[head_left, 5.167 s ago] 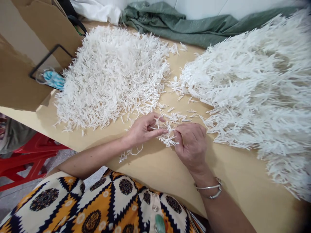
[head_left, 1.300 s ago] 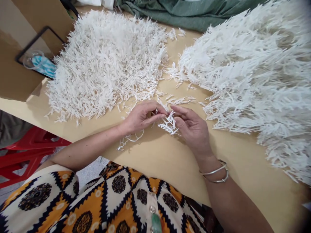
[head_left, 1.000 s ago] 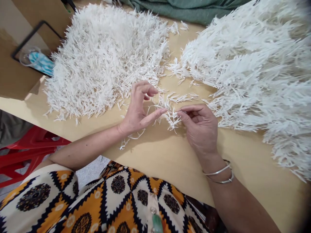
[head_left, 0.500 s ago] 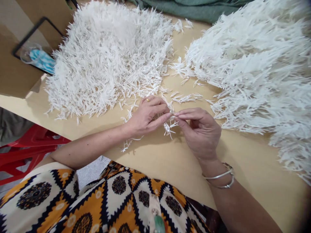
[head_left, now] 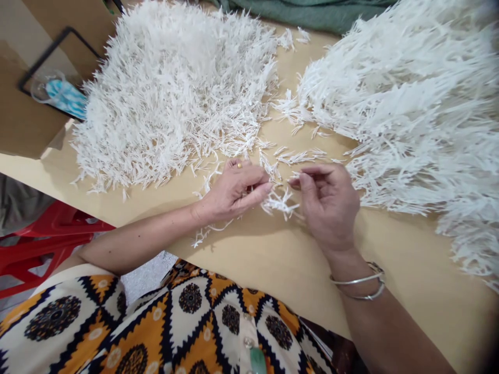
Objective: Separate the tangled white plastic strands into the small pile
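My left hand (head_left: 242,188), with a ring on one finger, is closed with the thumb against the curled fingers. A white branched plastic sprig (head_left: 281,202) juts out from behind its thumb to the right. A short gap separates it from my right hand (head_left: 330,203), whose thumb and fingers are pinched together. A small white tip (head_left: 295,175) shows at the right fingertips; most of that piece is hidden. Loose white sprigs (head_left: 300,155) lie on the tabletop just beyond both hands, and a thin white strand (head_left: 202,236) lies under my left forearm.
A big heap of white sprigs (head_left: 175,98) covers the back left of the table (head_left: 249,270). Another pile of longer white strands (head_left: 409,114) fills the right. A cardboard box (head_left: 23,119), a blue-striped item (head_left: 67,98), green cloth (head_left: 312,13) and red stools (head_left: 50,234) surround them.
My right hand has drawn away to the right from the left hand, where their fingertips met before. More of the sprig now shows between them. My left hand has barely moved.
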`<state>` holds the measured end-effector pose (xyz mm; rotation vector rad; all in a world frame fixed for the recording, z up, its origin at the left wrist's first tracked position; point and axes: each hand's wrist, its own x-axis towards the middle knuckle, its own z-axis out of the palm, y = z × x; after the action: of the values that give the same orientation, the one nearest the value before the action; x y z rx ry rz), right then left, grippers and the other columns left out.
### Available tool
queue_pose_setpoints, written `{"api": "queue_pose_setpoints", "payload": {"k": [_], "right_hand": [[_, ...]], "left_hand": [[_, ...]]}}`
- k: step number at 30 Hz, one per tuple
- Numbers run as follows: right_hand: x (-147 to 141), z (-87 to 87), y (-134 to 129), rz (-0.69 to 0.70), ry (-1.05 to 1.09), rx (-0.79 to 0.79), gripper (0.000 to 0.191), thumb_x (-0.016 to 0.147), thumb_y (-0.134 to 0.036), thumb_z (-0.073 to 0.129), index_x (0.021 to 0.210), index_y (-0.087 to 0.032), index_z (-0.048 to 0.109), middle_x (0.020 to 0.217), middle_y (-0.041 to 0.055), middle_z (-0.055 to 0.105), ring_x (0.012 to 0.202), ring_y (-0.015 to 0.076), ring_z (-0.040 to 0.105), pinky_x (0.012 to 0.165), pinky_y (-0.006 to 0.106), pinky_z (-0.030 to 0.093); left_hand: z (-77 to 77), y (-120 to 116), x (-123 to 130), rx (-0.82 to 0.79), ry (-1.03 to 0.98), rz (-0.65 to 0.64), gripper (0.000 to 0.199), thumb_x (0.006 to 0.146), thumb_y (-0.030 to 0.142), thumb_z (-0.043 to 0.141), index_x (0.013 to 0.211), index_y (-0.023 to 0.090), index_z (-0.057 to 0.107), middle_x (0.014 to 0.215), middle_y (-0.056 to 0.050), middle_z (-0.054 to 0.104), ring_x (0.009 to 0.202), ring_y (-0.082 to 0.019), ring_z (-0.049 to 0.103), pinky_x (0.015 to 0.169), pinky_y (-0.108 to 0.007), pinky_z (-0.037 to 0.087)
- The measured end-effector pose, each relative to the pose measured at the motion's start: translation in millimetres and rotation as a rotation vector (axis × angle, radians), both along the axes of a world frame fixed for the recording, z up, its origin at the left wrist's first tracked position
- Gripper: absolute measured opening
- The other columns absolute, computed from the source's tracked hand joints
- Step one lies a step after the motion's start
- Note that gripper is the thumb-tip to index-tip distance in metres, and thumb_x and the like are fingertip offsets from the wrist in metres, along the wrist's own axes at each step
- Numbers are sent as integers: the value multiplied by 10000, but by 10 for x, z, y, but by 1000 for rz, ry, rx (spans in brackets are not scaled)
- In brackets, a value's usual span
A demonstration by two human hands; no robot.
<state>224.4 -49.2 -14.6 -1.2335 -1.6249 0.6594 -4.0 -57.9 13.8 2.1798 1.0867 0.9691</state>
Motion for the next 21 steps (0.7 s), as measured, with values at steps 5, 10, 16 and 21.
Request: {"api": "queue_pose_setpoints", "payload": {"k": [5,10,16,21], "right_hand": [[-91,171,-128,124,5,31,285,1109,-411,516,1222,-289,748,1185,86,755,1149,236,715,1041,457,592],[-109,200,-148,227,222,-260,155,995,-369,741,1131,-304,776,982,8,797,849,161,741,767,307,622],[-109,165,-149,143,200,-198,86,918,-211,785,931,-270,724,826,-23,722,733,136,672,681,274,567],[-126,98,-174,70,5,22,66,967,-243,736,978,-265,675,934,7,732,869,173,708,804,341,584]], "left_hand": [[-42,32,-2,47,16,144,338,1126,416,465,900,217,618,793,36,676,775,-126,573,958,-373,361],[-40,15,4,137,58,75,292,1109,394,511,931,216,658,792,43,708,776,-123,602,982,-375,346],[22,11,-13,-120,36,28,334,1105,502,500,1082,240,706,842,43,741,796,-130,634,1015,-378,337],[-10,38,4,-177,111,-46,385,1085,564,509,986,229,674,767,48,692,744,-136,579,978,-378,334]]}}
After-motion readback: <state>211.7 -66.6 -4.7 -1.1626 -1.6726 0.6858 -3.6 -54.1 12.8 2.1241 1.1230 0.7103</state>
